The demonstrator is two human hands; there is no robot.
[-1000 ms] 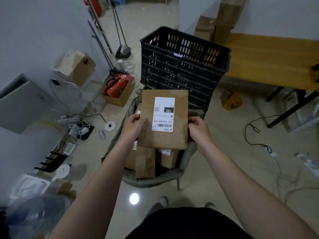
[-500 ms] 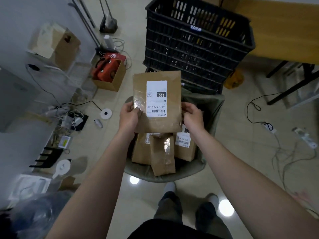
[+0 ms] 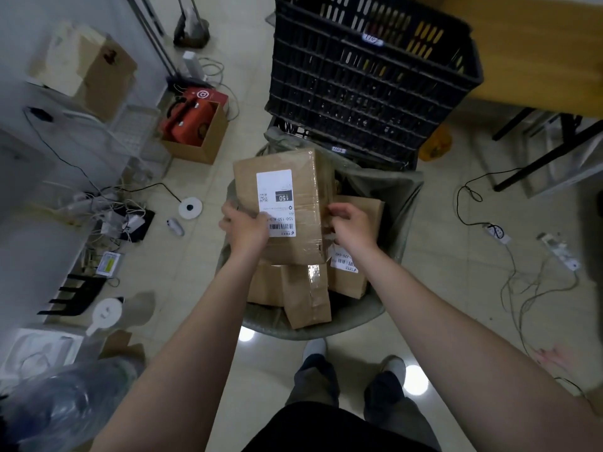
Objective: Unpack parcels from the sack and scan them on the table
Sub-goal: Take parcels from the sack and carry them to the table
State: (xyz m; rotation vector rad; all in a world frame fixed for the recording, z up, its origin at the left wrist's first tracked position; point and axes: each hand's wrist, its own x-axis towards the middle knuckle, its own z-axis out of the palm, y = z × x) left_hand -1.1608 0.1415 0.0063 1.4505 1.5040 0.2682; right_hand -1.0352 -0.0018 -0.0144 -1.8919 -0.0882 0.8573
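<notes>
Left hand (image 3: 244,228) and right hand (image 3: 350,225) pinched opposite edges of the parcel (image 3: 293,203) above the sack (image 3: 403,197); carrying it level, label upward, would suit scanning at the tabletop (image 3: 538,44).

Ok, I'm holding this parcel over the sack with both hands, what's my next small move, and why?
Probably carry the parcel to the wooden table at upper right. Your left hand and right hand grip its sides, it is up above the sack, and its barcode label faces up, ready to scan.

Bare forearms (image 3: 195,337), a black top (image 3: 326,430), dark grey trousers (image 3: 315,378) and white shoes (image 3: 314,349).
</notes>
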